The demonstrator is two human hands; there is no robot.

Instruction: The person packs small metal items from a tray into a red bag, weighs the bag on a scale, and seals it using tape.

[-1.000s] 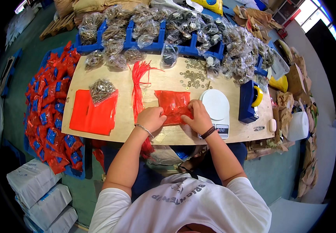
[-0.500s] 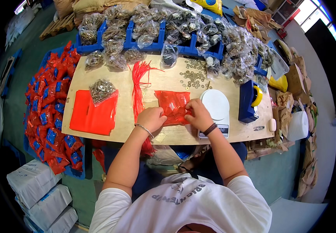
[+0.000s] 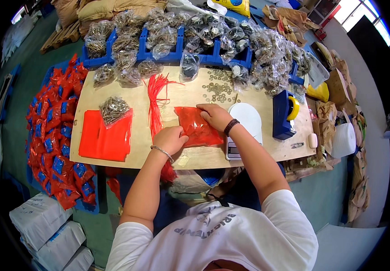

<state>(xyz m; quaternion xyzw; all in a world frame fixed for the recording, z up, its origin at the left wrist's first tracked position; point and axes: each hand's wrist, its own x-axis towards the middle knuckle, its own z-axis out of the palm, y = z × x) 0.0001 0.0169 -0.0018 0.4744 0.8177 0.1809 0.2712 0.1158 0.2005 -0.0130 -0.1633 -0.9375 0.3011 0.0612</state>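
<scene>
Head view: one tabletop (image 3: 136,97), two hands at its near-edge middle.
Red bag in hand: one (image 3: 198,129), lying flat near the near edge, contents unclear through the film.
Left hand (image 3: 171,139): fingers curled against the bag's left side; cannot tell whether they pinch it.
Right hand (image 3: 216,118): over the bag's upper right corner, touching; cannot tell if it grasps.
Left edge: one stack of flat red bags (image 3: 101,143), one clear bag of screws (image 3: 114,112) overlapping its top.
Centre: one bundle of red ties (image 3: 155,97).
Right side: one white scale (image 3: 248,116), one blue dispenser (image 3: 280,118) holding one yellow roll (image 3: 294,109).
Far edge: blue bins (image 3: 173,56) heaped with clear bags of parts; loose washers (image 3: 218,92), too many to count.
Beyond left edge: blue tray (image 3: 89,208) piled with filled red bags (image 3: 53,131).
</scene>
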